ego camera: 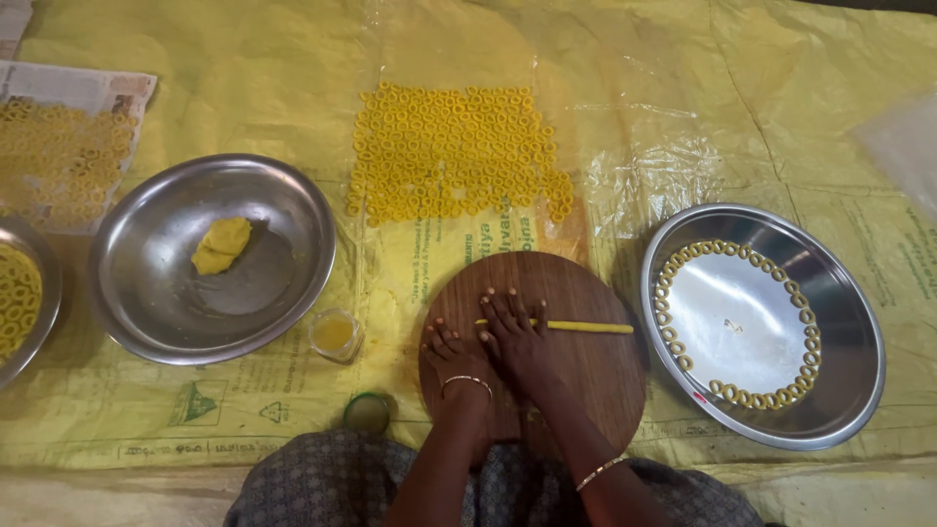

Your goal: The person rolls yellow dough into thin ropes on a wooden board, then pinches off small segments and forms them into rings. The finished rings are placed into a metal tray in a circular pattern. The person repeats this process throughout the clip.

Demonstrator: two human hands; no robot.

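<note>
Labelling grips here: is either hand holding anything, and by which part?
Nothing is gripped. The right hand presses flat on the left end of the thin yellow dough rope; the left hand rests beside it.

A thin yellow dough rope (576, 327) is pressed flat under the right hand (514, 334) on a round wooden board (576, 376), with the left hand (451, 353) laid beside it; dough rings (454, 154) are spread on yellow plastic sheeting (683, 117) beyond

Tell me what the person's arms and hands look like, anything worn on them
Both arms are bare, with no sleeves showing. The left hand has a thin gold-coloured bangle at the wrist, and the right hand has a similar thin bangle with a paler tint further up the forearm. The fingernails on both hands appear pale orange. No rings or gloves can be made out. A grey patterned garment covers the lap below.
</note>
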